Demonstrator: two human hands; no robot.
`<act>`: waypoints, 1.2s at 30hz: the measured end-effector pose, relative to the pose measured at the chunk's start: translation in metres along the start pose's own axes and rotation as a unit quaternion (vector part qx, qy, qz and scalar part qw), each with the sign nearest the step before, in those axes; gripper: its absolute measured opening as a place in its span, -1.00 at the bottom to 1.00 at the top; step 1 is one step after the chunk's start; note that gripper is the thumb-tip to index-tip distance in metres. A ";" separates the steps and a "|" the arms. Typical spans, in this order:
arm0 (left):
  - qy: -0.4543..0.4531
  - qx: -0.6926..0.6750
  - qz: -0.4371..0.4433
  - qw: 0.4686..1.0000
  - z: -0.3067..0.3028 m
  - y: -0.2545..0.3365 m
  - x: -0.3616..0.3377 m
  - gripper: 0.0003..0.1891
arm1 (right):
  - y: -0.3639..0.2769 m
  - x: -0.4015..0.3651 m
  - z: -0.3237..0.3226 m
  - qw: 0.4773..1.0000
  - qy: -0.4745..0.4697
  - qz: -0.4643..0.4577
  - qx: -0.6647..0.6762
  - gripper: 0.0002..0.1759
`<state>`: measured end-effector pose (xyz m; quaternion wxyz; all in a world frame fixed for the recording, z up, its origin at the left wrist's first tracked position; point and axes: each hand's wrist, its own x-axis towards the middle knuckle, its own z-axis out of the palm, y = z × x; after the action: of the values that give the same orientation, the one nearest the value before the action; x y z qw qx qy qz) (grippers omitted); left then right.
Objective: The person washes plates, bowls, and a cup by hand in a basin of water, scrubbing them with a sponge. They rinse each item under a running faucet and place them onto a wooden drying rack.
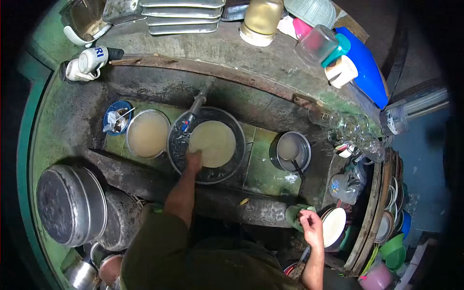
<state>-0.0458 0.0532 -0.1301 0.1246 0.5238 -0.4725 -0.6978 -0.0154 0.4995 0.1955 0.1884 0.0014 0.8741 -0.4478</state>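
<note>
At the near left edge of a round pan of cloudy water (pixel 212 144), my left hand (pixel 194 159) has its fingers closed over the rim. That pan sits inside a larger black basin (pixel 237 162), under a tap (pixel 195 106) with a blue handle. Farther right, my right hand (pixel 311 227) is closed at the side of a green translucent cup (pixel 293 216), close over the sink's front ledge. White plates (pixel 333 227) are stacked just beside that hand.
Inside the sink are a second pan of cloudy water (pixel 148 134), a blue bowl with scraps (pixel 117 118) and a metal pot with a handle (pixel 299 145). Large pots (pixel 72 205) stand at left. Metal trays (pixel 183 21) and plastic containers (pixel 263 21) line the back ledge; glasses (pixel 355 126) stand right.
</note>
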 end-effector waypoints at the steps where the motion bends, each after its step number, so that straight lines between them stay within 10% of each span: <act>1: -0.050 0.020 0.013 0.998 0.001 -0.001 0.009 -0.60 | 0.011 0.011 0.015 0.997 -0.014 0.041 0.062 -0.80; 2: -0.106 0.216 0.047 0.970 0.004 -0.070 0.087 -0.60 | 0.026 0.023 0.031 0.997 -0.025 0.040 0.066 -0.82; 7: -0.180 0.201 0.424 0.865 0.052 0.079 -0.082 -0.44 | 0.039 0.103 0.129 0.981 -0.041 0.102 0.159 -0.84; 11: -0.207 0.184 0.498 0.821 0.050 0.121 -0.149 -0.55 | 0.013 0.176 0.230 0.987 -0.047 0.008 0.152 -0.74; 13: -0.204 0.079 0.368 0.904 0.041 0.125 -0.150 -0.58 | -0.025 0.198 0.273 0.991 0.046 -0.114 -0.045 -0.59; 18: -0.135 -0.298 -0.046 0.944 -0.022 0.114 -0.073 -0.56 | -0.132 0.185 0.351 0.840 -0.205 -0.370 -0.340 -0.28; 23: -0.070 -0.113 0.229 0.964 -0.088 0.192 -0.125 -0.52 | -0.160 0.231 0.374 0.812 -0.182 -0.412 -0.370 -0.24; 25: -0.126 -0.311 0.099 0.937 -0.098 0.180 -0.091 -0.54 | -0.169 0.205 0.393 0.844 -0.231 -0.329 -0.356 -0.23; 29: -0.098 -0.282 0.085 0.950 -0.071 0.161 -0.085 -0.58 | -0.176 0.198 0.418 0.853 -0.214 -0.408 -0.245 -0.15; 31: -0.073 -0.233 0.148 0.958 -0.067 0.166 -0.094 -0.58 | -0.150 0.235 0.420 0.847 -0.028 -0.486 -0.214 -0.11; 33: -0.131 -0.344 0.020 0.930 -0.085 0.159 -0.067 -0.58 | -0.184 0.234 0.371 0.809 -0.028 -0.334 -0.484 -0.16; 36: -0.157 -0.270 -0.031 0.950 -0.089 0.166 -0.058 -0.58 | -0.147 0.279 0.323 0.946 -0.200 -0.063 -0.247 -0.58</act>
<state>0.0009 -0.0422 0.0362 0.1639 0.3690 -0.2635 -0.8761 -0.1935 0.1125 0.0480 0.3252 -0.1898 0.8999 -0.2200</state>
